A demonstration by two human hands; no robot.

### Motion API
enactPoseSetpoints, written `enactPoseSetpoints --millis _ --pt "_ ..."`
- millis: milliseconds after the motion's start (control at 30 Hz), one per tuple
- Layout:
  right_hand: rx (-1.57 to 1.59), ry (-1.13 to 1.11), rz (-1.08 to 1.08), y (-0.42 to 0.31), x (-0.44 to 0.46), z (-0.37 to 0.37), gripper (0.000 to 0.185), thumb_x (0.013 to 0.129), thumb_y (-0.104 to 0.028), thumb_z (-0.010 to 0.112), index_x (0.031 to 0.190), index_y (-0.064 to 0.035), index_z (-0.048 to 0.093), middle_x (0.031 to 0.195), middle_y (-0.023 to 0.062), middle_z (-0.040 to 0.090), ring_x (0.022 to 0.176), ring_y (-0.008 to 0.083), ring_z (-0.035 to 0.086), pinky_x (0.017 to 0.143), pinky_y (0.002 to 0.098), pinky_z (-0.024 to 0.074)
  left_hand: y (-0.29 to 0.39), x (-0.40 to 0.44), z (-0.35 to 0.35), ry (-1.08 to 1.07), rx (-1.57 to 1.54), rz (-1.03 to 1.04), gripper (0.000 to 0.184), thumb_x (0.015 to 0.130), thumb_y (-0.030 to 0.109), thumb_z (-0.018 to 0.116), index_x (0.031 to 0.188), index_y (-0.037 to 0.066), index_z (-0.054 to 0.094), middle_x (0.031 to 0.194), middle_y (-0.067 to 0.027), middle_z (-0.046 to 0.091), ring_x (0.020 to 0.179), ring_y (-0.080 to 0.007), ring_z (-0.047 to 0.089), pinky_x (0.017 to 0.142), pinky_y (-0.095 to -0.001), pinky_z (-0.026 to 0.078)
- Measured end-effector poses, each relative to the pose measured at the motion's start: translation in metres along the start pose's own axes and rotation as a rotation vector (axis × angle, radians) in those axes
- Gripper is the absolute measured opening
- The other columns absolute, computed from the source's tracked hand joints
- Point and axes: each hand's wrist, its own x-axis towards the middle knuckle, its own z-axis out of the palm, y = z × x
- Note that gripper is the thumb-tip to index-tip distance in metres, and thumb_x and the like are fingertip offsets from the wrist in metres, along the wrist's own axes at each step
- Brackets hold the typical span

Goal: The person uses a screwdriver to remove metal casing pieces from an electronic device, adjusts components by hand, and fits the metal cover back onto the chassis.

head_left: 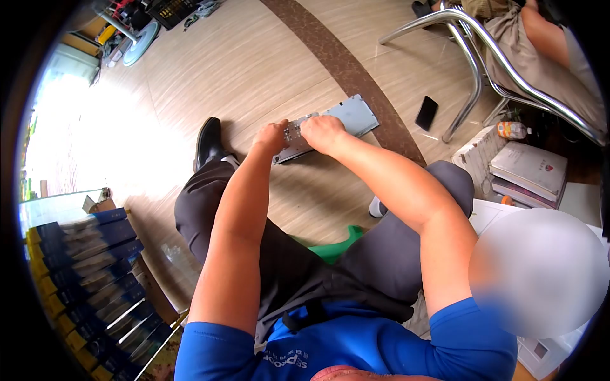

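Note:
A long, flat metal panel (356, 116) is held just above the tiled floor in front of my knees, lying slantwise. Its right part is smooth and pale; the left part is grey, with small holes or fittings. My left hand (272, 137) is closed on its left end. Closed like a fist, my right hand (323, 133) grips it near the middle. The fingertips of both hands are hidden, so any small item under them cannot be made out.
A black phone (426, 113) lies on the floor to the right. Beyond it, a person sits on a metal-framed chair (470, 51). Thick books (528, 166) and a bottle (513, 130) are at right. Boxes (95, 279) are stacked at left; a green stool (340, 246) shows between my legs.

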Motion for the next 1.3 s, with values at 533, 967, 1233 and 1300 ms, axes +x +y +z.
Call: enactPoseSetpoints --millis 533,967,1233,1300 --pt "0.103 -0.197 0.215 0.015 0.006 -0.005 0.025 0.088 -0.01 0.053 0.102 -0.0053 0.073 0.107 0.0162 0.071 0.1 0.0299 0.069 0.081 0.0412 0.0566 0.002 -0.001 -0.005 -0.036 -0.013 -0.023 0.057 0.076 0.023 0.082 0.125 0.016 0.053 0.116 -0.0171 0.066 0.112 -0.036 0.062 0.09 -0.0448 0.052" --pt "0.132 0.177 0.101 0.005 -0.02 -0.075 0.024 0.09 -0.029 0.065 0.089 -0.0042 0.065 0.085 0.0193 0.069 0.086 0.0386 0.068 0.074 0.0488 0.0533 -0.027 -0.01 -0.015 -0.048 0.031 -0.12 0.051 0.08 0.032 0.076 0.125 0.014 0.059 0.12 -0.0149 0.065 0.117 -0.0335 0.06 0.095 -0.0435 0.051" --pt "0.201 0.343 -0.059 0.007 -0.078 -0.141 0.028 0.091 -0.03 0.064 0.089 -0.0026 0.061 0.087 0.0168 0.068 0.087 0.0366 0.066 0.076 0.0455 0.0516 -0.063 0.003 0.008 -0.009 -0.112 -0.178 0.032 0.091 0.032 0.059 0.113 0.012 0.069 0.117 -0.0154 0.068 0.112 -0.0341 0.062 0.094 -0.0441 0.05" --pt "0.21 0.37 -0.071 0.012 -0.085 -0.152 0.027 0.091 -0.03 0.064 0.089 -0.0026 0.061 0.087 0.0164 0.068 0.087 0.0363 0.066 0.077 0.0453 0.0515 -0.067 0.006 0.013 0.021 -0.153 -0.137 0.032 0.091 0.032 0.059 0.112 0.011 0.07 0.113 -0.0159 0.069 0.11 -0.0352 0.063 0.093 -0.0442 0.05"
